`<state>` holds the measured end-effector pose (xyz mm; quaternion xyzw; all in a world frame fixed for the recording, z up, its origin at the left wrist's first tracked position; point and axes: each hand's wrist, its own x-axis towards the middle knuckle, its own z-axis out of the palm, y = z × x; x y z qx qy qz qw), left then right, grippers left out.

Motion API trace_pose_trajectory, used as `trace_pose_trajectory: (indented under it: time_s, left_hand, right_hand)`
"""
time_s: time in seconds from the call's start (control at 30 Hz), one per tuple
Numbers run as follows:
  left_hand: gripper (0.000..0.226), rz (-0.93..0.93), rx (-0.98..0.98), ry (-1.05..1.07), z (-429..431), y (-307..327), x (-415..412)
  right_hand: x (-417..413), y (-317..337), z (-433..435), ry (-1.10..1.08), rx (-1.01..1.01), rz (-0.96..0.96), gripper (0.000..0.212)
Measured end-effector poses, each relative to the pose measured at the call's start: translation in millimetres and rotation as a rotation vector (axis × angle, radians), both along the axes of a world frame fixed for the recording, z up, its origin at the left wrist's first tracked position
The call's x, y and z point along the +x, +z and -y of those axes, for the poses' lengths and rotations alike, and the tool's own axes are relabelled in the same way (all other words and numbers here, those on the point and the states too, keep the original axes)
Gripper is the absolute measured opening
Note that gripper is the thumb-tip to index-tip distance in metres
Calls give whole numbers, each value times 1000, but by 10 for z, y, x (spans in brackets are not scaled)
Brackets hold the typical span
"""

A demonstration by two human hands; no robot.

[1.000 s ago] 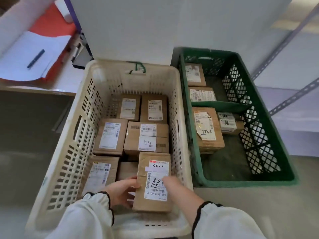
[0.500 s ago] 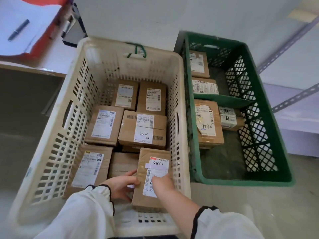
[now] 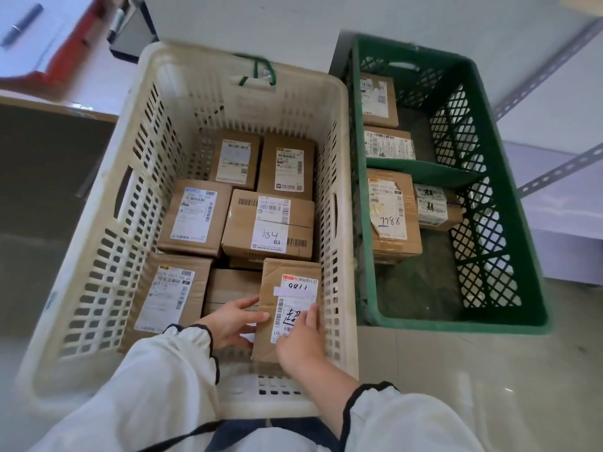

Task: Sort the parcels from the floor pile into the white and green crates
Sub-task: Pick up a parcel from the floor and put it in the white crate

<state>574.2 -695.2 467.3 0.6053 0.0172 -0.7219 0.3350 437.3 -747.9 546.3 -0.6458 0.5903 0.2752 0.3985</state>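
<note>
A white crate holds several brown labelled parcels. At its near right corner lies a brown parcel with a white label marked 9811. My left hand holds that parcel's left edge, thumb on top. My right hand lies on the label, fingers slightly bent over the parcel's near right part. Beside it on the right stands a green crate with a divider; two parcels lie in its far section and two in its near one, one marked 7786.
A desk edge with white paper, a pen and a red folder is at the upper left. White wall panels rise behind the crates. Metal shelf rails run at the right. Pale floor lies in front of the green crate.
Both hands have lowered the 9811 parcel deeper into the white crate's near right corner. My right hand slid onto the label. The camera has tilted down and closer.
</note>
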Motion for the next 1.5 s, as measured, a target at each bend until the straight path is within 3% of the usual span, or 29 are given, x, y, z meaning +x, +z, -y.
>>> trace_pose_trajectory:
  time_s: [0.2, 0.4, 0.5, 0.6, 0.73, 0.87, 0.97, 1.03, 1.1, 1.23, 1.4, 1.5]
  left_hand:
    - [67, 13, 2, -10, -4, 13, -38]
    - [71, 117, 41, -95, 6, 101, -4]
    - [77, 362, 99, -289, 64, 381, 58]
    - [70, 431, 38, -250, 110, 800, 294]
    - [41, 618, -14, -145, -108, 1540, 801]
    - [43, 784, 40, 94, -765, 2160, 1004]
    - [38, 801, 96, 208, -1141, 2401, 969]
    - [38, 875, 218, 464, -2173, 2642, 473]
    - [40, 884, 246, 481, -2222, 2600, 393]
    - [44, 842, 341, 743, -3237, 2683, -368]
    - [31, 777, 533, 1106, -4585, 2617, -1549]
    - [14, 701, 682, 1292, -5254, 2501, -2378]
  right_hand:
    - [-29, -95, 35, 72, 1, -39, 71]
    - [-12, -155, 79, -15, 31, -8, 75]
    - [-22, -63, 207, -55, 79, 17, 54]
    - [-11, 142, 337, -132, 143, 105, 19]
    - [202, 539, 545, 13, 101, 230, 25]
    - [518, 882, 574, 229, 95, 332, 21]
    - [789, 1044, 606, 307, 7, 408, 23]
    - [1108, 1369, -80, 586, 34, 476, 21]
    - [1237, 1340, -89, 632, 0, 538, 17]
    - [1423, 1403, -1139, 962, 42, 601, 17]
    - [1165, 1570, -2818, 1278, 166, 601, 26]
    - [728, 1492, -3692, 1427, 299, 511, 15]
